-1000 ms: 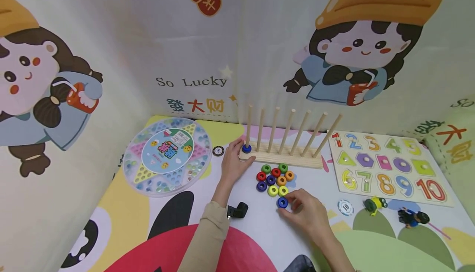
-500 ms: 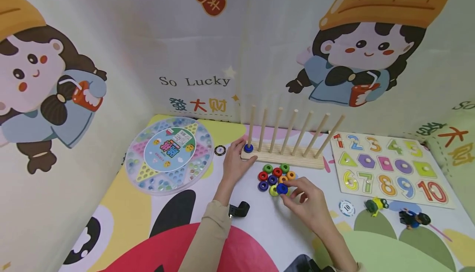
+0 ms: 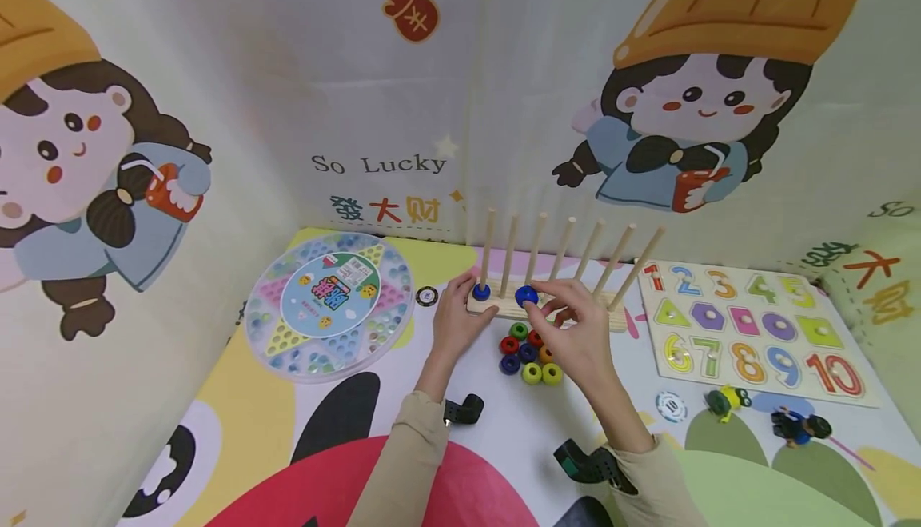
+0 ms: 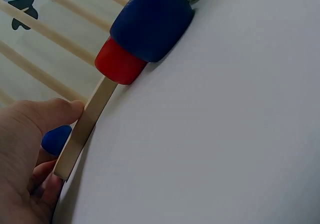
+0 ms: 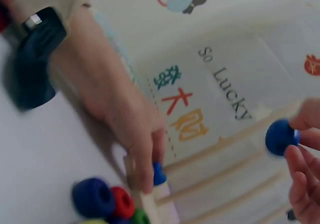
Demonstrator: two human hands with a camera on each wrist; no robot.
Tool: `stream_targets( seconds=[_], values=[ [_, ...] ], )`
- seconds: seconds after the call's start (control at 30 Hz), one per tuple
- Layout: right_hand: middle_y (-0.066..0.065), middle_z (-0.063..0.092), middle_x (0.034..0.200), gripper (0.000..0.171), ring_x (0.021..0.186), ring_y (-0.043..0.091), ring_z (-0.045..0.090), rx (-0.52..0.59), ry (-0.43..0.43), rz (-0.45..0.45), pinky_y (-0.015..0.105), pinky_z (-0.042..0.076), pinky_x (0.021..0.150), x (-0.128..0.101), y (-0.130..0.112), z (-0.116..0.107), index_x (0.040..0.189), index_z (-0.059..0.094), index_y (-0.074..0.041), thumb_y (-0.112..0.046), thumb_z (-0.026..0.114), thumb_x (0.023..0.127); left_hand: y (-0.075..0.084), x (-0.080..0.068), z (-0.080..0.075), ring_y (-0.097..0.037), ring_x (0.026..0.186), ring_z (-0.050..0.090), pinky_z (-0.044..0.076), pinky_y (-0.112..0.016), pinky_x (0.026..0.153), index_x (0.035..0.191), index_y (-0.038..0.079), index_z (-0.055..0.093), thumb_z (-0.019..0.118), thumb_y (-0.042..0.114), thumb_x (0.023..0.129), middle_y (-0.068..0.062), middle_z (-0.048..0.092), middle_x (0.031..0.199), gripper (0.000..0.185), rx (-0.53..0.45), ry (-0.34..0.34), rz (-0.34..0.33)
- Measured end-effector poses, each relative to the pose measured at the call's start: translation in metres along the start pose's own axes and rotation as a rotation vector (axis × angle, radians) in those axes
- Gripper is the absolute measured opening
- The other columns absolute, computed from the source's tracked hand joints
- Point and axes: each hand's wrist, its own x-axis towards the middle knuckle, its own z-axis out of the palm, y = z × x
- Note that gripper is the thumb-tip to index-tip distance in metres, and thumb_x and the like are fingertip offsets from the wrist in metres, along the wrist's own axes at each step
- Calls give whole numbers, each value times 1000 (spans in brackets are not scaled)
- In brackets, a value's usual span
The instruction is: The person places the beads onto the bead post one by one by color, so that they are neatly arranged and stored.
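Note:
My left hand grips the left end of a wooden peg stand, its thumb along the front edge of the base in the left wrist view. One blue bead sits at the bottom of the leftmost peg. Between thumb and fingertips, my right hand pinches another blue bead, held in front of the pegs, right of the leftmost one. The right wrist view shows this bead off the table. Several loose beads, red, green, orange, dark blue and yellow, lie before the stand, some hidden by the right hand.
A round, clear-cased board game lies to the left, with a black chip beside it. On the right are a number-and-shape puzzle board, a white-and-blue chip and two toy figures. A printed curtain hangs close behind.
My right hand has lifted the blue bead from the table and carried it forward over the pile towards the pegs. The left hand keeps its grip on the stand.

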Motion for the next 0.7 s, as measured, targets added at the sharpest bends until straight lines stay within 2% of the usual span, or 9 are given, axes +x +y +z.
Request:
stream_targets(
  seconds=[0.13, 0.27, 0.37, 0.57, 0.7],
  values=[
    [9, 70, 84, 14, 68, 17, 62, -8, 16, 11, 16, 47, 56, 10, 1, 12, 94, 76, 0, 5, 73, 81, -5, 0, 3, -28, 116, 55, 52, -41, 86, 134, -3, 57, 82, 30, 80, -12, 52, 141, 68, 19, 0, 1],
    [7, 70, 84, 13, 69, 19, 65, -114, -29, 57, 19, 47, 54, 4, 10, 17, 91, 76, -2, 3, 75, 80, -7, 2, 5, -29, 120, 54, 51, -42, 89, 135, -3, 57, 80, 31, 81, -12, 52, 141, 67, 34, -12, 14],
    [8, 69, 89, 17, 70, 21, 65, -233, -107, 90, 26, 48, 52, -3, 18, 19, 95, 75, -2, -2, 78, 79, -7, 3, 5, -31, 123, 52, 50, -44, 91, 135, -3, 57, 80, 30, 82, -13, 52, 141, 67, 29, -15, 20],
    [8, 68, 95, 28, 72, 22, 65, -466, -322, 168, 36, 50, 55, -10, 26, 34, 102, 74, -5, -16, 82, 78, -8, 4, 1, -31, 123, 52, 49, -44, 92, 134, -3, 57, 80, 30, 82, -13, 52, 140, 66, 43, -9, 29],
    [7, 67, 94, 30, 76, 24, 65, -567, -403, 216, 38, 50, 55, -12, 30, 48, 102, 75, -8, -23, 83, 77, -8, 4, 1, -30, 122, 52, 51, -43, 89, 136, -2, 56, 79, 31, 82, -12, 51, 142, 67, 30, -30, 13]
  ],
)
